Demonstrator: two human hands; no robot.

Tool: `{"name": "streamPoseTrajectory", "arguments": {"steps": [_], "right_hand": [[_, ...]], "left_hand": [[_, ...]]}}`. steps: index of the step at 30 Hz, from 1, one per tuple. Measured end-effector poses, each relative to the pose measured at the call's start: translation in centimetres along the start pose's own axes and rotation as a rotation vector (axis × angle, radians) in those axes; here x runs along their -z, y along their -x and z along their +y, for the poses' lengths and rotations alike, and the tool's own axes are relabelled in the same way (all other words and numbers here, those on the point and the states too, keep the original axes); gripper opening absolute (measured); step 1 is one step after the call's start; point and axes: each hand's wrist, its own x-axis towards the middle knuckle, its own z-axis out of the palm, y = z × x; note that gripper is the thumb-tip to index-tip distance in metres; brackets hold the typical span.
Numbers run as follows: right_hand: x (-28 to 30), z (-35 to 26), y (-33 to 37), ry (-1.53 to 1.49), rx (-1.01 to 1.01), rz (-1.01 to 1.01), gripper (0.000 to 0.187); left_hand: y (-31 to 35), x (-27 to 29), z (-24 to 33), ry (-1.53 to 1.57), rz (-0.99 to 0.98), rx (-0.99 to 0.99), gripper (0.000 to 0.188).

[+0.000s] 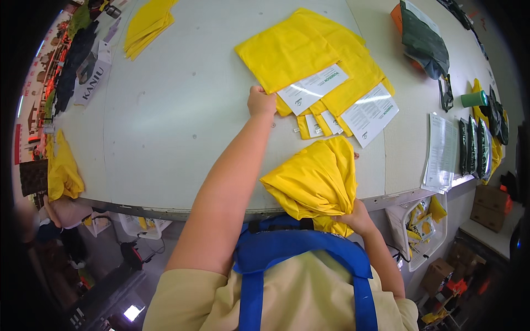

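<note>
My left hand (262,102) reaches forward over the white table and is closed on the near left corner of a folded yellow fabric piece (290,52). That piece lies fanned over similar yellow pieces (353,74). White printed cards (313,88) show along their near edges, with small pale labels (314,126) on several yellow corners below. Close to my body, my right hand (359,218) grips a bunched yellow cloth (317,176) by its gathered lower end. The cloth puffs out over the table's front edge. Folds hide some of my right fingers.
Flat yellow sheets (148,26) lie far left, near a white box (93,77). At the right are a dark green bag (424,41), papers (440,149), black packets (472,146) and a green cup (473,99). A white bin (428,237) stands below the table edge. Another person's arm (52,212) shows at left.
</note>
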Motion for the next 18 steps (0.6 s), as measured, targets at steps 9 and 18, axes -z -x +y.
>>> {"name": "streamPoseTrajectory", "arguments": {"steps": [9, 18], "right_hand": [[0.6, 2.3, 0.9, -0.082, 0.026, 0.065, 0.06], [-1.7, -0.3, 0.9, -0.072, 0.045, -0.019, 0.058]], "left_hand": [[7.1, 13.2, -2.9, 0.743, -0.185, 0.12, 0.037], [14.8, 19.4, -13.9, 0.532, -0.021, 0.121, 0.059]]}}
